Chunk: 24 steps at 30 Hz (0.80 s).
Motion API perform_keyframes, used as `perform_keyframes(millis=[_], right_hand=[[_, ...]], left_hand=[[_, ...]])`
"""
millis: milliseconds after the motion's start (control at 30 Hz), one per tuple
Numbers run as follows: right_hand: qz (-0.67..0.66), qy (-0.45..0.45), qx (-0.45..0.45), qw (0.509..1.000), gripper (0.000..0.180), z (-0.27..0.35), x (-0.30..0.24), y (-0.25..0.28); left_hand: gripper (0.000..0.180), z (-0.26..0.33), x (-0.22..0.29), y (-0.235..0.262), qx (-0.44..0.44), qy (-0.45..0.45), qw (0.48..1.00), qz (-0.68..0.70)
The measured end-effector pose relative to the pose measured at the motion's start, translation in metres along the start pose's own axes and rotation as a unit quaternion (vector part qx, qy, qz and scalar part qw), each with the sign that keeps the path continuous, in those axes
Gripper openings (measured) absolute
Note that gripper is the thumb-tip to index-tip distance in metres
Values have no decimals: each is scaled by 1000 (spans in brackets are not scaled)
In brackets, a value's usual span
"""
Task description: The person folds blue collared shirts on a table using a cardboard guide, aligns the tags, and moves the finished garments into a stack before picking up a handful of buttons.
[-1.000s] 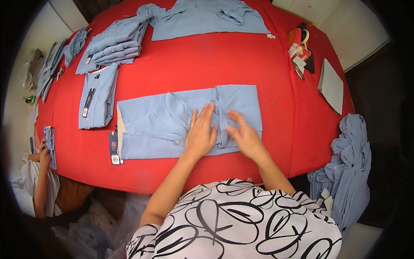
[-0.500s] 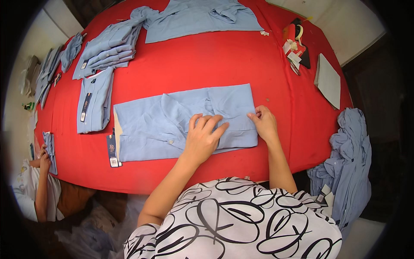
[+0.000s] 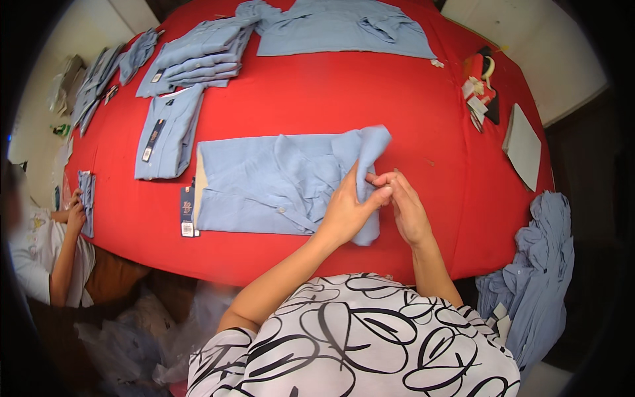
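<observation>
A light blue shirt (image 3: pixel 258 178), folded into a long rectangle, lies in front of me with its dark tag (image 3: pixel 188 210) at the left end. Its right end is lifted and bent upward. My left hand (image 3: pixel 350 210) grips that raised end, thumb on the outer side and fingers hidden behind the cloth. Close against it is my right hand (image 3: pixel 409 210), fingers bent together at the same raised edge, fingertips meeting the left thumb; how much cloth they pinch is partly hidden.
On the red-covered table (image 3: pixel 317 92) are a folded tagged shirt (image 3: pixel 170 135), a shirt stack (image 3: pixel 205 56) and a spread shirt (image 3: pixel 337 30). A white board (image 3: pixel 522 149) lies right; a heap of blue shirts (image 3: pixel 532 278) hangs beyond. At far left, another person's hand (image 3: pixel 76 212) holds blue cloth.
The shirt's right end has risen from the table and curled leftward. My left hand has moved right from the shirt's middle to grip it; my right hand has turned inward beside it.
</observation>
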State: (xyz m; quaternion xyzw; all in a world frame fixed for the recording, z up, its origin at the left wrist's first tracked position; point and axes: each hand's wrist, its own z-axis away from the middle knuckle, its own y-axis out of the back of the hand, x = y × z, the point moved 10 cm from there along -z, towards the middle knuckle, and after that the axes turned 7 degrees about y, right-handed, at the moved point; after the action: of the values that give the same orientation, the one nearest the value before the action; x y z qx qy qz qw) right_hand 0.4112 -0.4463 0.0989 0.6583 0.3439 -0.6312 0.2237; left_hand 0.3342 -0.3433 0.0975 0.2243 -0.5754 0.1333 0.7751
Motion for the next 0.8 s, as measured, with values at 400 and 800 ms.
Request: perform_keyframes(millis=[400,800], right_hand=[[8,-102,2,995,27,-2,22,13],[61,-146,-183,970,39,-19,55,-89]], left_hand=[[41,33,-91,329,280,152,916,-244],[48,36,-110,341,372,162,825,-394]])
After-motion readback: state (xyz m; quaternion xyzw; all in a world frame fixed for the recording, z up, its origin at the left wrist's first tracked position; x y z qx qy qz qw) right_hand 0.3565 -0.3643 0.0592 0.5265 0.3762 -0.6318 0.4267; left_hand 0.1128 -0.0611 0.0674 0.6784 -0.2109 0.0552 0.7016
